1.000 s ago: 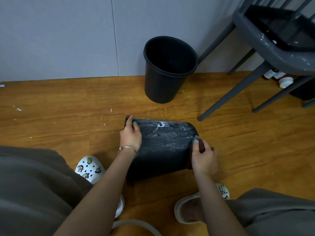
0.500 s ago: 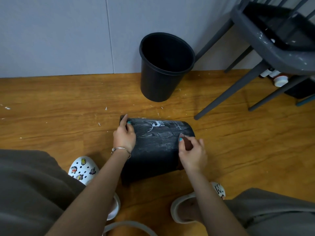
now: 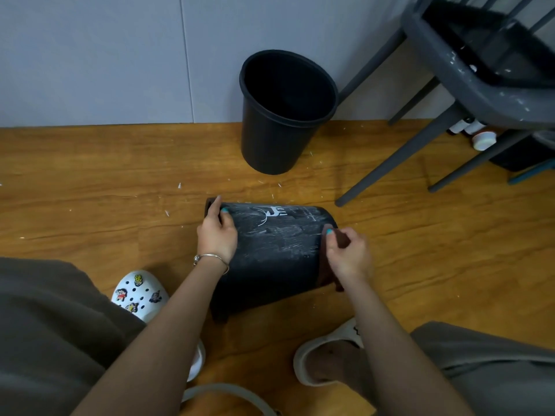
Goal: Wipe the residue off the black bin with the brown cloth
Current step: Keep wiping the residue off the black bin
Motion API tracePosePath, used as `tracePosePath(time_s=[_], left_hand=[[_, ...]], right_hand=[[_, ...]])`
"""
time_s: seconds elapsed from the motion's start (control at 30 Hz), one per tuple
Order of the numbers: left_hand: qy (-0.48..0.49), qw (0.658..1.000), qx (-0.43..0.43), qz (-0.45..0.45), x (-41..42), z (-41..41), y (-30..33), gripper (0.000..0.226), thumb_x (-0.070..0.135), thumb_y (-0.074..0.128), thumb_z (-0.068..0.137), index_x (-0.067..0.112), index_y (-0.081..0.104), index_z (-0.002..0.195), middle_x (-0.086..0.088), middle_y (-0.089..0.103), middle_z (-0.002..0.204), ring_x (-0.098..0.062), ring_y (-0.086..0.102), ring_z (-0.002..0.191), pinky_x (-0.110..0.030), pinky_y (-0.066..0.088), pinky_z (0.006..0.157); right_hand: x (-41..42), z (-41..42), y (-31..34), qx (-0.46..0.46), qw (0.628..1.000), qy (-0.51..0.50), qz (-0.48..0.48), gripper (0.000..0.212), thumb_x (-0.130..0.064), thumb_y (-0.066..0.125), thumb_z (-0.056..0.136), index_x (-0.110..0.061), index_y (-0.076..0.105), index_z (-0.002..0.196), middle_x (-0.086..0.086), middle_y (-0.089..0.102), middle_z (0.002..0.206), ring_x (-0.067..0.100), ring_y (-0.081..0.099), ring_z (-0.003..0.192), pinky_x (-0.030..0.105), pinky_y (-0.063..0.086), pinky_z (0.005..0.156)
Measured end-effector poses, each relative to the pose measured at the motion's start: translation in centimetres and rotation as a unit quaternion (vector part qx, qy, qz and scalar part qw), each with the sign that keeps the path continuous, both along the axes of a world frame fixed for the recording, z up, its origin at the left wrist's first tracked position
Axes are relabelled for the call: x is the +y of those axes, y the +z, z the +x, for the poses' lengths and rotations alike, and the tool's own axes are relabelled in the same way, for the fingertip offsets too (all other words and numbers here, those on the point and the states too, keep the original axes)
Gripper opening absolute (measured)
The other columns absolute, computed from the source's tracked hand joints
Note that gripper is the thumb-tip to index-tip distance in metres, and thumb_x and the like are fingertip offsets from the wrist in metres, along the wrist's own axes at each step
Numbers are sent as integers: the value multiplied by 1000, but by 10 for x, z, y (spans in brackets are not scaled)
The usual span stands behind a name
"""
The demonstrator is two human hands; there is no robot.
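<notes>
1. We see a black bin (image 3: 270,253) lying on its side on the wooden floor (image 3: 90,175), just below centre frame, its side streaked with whitish residue (image 3: 288,235) and a white print (image 3: 271,212).
2. Our left hand (image 3: 216,235) rests on the bin's 9 o'clock end, fingers (image 3: 215,205) curled over the edge there, holding it.
3. Our right hand (image 3: 348,255) is at the bin's 3 o'clock end, fingers bent and pinching the brown cloth (image 3: 341,240) against the bin's side.
4. The cloth shows as a dark brown fold between the fingers and hangs down beside the bin toward 5 o'clock.
5. A second bin (image 3: 279,115) stands upright at 12 o'clock, near the grey wall (image 3: 105,55), apart from the lying one.
6. A grey chair (image 3: 468,85) fills the 2 o'clock corner, with small white containers (image 3: 483,139) on the floor beneath it.
7. White flecks (image 3: 179,185) lie scattered on the floor between the two bins.
8. A white clog (image 3: 139,294) with charms sits at 7 o'clock, another shoe (image 3: 327,349) at 5 o'clock.
</notes>
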State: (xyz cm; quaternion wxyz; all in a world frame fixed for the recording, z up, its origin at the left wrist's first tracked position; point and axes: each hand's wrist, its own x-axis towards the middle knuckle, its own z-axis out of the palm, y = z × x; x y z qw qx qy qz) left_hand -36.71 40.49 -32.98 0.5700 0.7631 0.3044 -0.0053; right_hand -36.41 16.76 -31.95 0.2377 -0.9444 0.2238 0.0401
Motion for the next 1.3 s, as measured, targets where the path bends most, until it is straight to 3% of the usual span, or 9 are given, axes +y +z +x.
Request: tracePosePath(time_s=[0.1,0.23,0.43,0.53,0.77,0.97,1.07,1.17,1.3], left_hand=[[13,1000,-2,2,1,1,0,42,23,37,100,25,42,142,-10,62,84,-24,57,68,-31,48,72],[8,1000,4,-6,3,-1,2,42,22,36,101,27,40,143,-5,60,74,-14,46,52,-24,41,53],[18,1000,3,-19,-1,1,2,43,25,37,100,28,40,143,-5,58,76,-15,48,53,-30,47,64],[17,1000,10,-17,3,0,2,43,24,36,101,28,39,144,-1,54,70,-14,45,51,-26,41,58],[34,999,3,-4,-4,0,5,44,25,35,101,27,38,144,-19,66,98,-33,60,80,-32,48,78],[8,1000,12,11,5,3,4,45,23,35,101,26,37,146,-16,65,106,-19,53,66,-25,42,67],[11,1000,3,3,4,6,7,44,21,36,101,22,37,146,-11,58,127,-17,56,76,-25,43,72],[10,1000,7,20,4,7,6,45,22,35,101,23,37,145,-13,65,109,-19,56,69,-28,44,71],[10,1000,13,12,7,4,0,44,22,35,101,27,38,144,-14,66,90,-18,53,60,-31,47,68]], right_hand=[[27,-1,2,-17,996,-80,19,18,-51,53,91,-34,53,98,-3,48,105,21,57,85,37,54,68],[42,-25,3,-48,996,79,-3,21,-45,56,92,-28,59,103,-5,43,101,15,51,85,31,46,69],[25,2,5,-29,998,-42,23,25,-47,54,92,-27,58,105,-6,42,102,23,57,91,43,55,76],[54,-24,4,-57,996,74,10,22,-44,57,91,-27,60,103,-6,43,100,15,53,84,34,51,71],[25,8,-2,-25,999,-33,31,17,-54,50,90,-38,48,92,-1,55,103,21,60,86,43,57,71],[51,-24,-3,-35,986,164,-15,16,-46,55,91,-31,53,95,-5,47,97,12,50,80,32,50,69],[25,0,-7,-22,998,61,-6,16,-51,51,91,-34,50,91,-3,55,99,18,57,85,36,54,70],[43,0,-7,-31,999,-15,-13,17,-48,51,91,-32,51,96,1,56,102,23,59,85,39,56,69],[63,-28,-4,-53,987,149,-29,22,-45,55,91,-26,55,100,-4,47,97,14,50,78,30,47,65]])
